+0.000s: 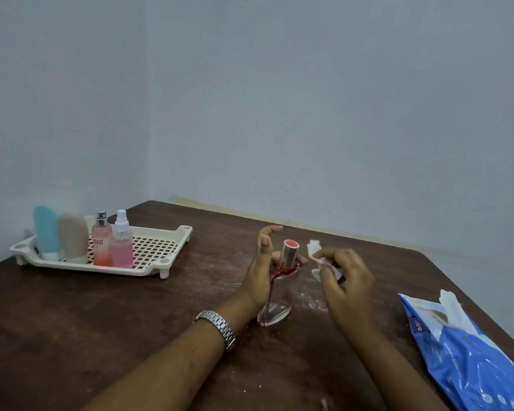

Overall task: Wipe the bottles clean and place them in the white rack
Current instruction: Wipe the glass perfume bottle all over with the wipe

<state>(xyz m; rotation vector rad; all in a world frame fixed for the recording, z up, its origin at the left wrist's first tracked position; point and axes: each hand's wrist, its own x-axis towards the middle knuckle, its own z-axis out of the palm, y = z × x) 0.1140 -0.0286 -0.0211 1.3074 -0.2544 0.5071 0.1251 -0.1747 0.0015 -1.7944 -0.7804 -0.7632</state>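
1. Your left hand (260, 274) curls its fingers (301, 259) behind the glass bottle (279, 304), holding it tilted.
2. Your right hand (349, 281) pinches a white wipe (316, 253) just beside its cap (290, 253).
3. Far left on the tabletop (116, 315), the white rack (143, 270) holds four upright bottles (101, 241).

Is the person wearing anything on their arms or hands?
Both arms are bare, no sleeves in view. A silver metal link watch is on the left wrist. The left hand and right hand wear no gloves; no rings show.

Bare table (208, 262) between bottle (279, 295) and rack (161, 250).
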